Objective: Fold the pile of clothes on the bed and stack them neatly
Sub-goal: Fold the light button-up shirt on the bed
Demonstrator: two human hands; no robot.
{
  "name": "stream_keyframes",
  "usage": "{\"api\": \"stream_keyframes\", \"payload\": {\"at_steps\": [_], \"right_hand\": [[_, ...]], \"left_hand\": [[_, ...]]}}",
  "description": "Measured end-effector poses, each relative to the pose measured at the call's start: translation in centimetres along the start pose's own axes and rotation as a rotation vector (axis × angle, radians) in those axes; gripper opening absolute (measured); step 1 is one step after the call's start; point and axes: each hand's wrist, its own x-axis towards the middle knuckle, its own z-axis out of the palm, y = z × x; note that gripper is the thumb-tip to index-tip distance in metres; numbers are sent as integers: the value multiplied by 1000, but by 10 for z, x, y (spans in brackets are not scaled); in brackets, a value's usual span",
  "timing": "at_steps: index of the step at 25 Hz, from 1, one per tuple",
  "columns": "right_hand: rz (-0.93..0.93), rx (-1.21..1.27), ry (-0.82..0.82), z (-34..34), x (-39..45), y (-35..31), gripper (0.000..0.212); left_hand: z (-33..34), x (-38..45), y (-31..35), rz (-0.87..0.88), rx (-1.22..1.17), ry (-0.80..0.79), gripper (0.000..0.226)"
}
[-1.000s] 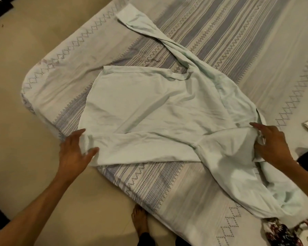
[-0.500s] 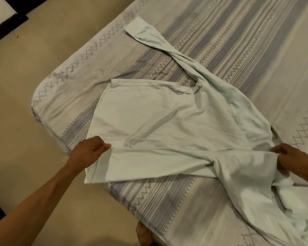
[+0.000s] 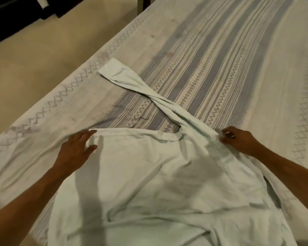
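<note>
Smoothing: you are flattening one pale long-sleeved shirt (image 3: 167,183) on the near part of the bed (image 3: 256,59).
Left hand (image 3: 75,151): fingers spread and straight, lying on the shirt's far left corner, gripping nothing; press it flat.
Sleeve (image 3: 140,87): twisted, trailing toward the bed's left edge; untwist it before folding.
Right hand (image 3: 238,141): fingers curled, pinching cloth at the sleeve's base; pull outward gently.

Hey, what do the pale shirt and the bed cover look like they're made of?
Pale shirt: thin, soft matte fabric, likely cotton, judging by its limp creases and twisted sleeve. Bed cover: woven matte cloth, probably cotton, with grey stripes and zigzag bands.
</note>
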Motion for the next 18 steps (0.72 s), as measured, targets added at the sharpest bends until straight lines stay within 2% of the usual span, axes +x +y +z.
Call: {"api": "stream_keyframes", "payload": {"at_steps": [3, 5, 7, 9, 10, 11, 12, 14, 15, 16, 18], "right_hand": [[-44, 55, 87, 11, 26, -12, 4], [-73, 72, 27, 14, 32, -19, 4], [-92, 21, 9, 15, 44, -18, 8], [-17, 53, 194, 6, 56, -16, 8], [62, 108, 322, -1, 60, -12, 5], [142, 174, 405, -6, 63, -5, 2], [208, 231, 408, -10, 65, 3, 4], [303, 304, 209, -10, 68, 10, 14], [329, 360, 131, -9, 71, 10, 25], [354, 450, 84, -10, 72, 9, 36], [404, 641, -25, -20, 72, 10, 41]], "left_hand": [[19, 41, -4, 26, 66, -60, 59], [19, 55, 2, 15, 81, 21, 49], [10, 70, 7, 115, 138, 47, 25], [4, 78, -2, 262, 210, 8, 10], [1, 81, -11, 264, 193, 3, 14], [-2, 81, -21, 201, 133, 8, 18], [-6, 79, -27, 86, 49, 13, 18], [-10, 75, -27, -85, -124, -32, 9], [-9, 73, -24, -102, -192, -36, 8], [-10, 71, -20, -98, -231, -35, 7], [-14, 61, -22, -8, -158, -40, 13]]}}
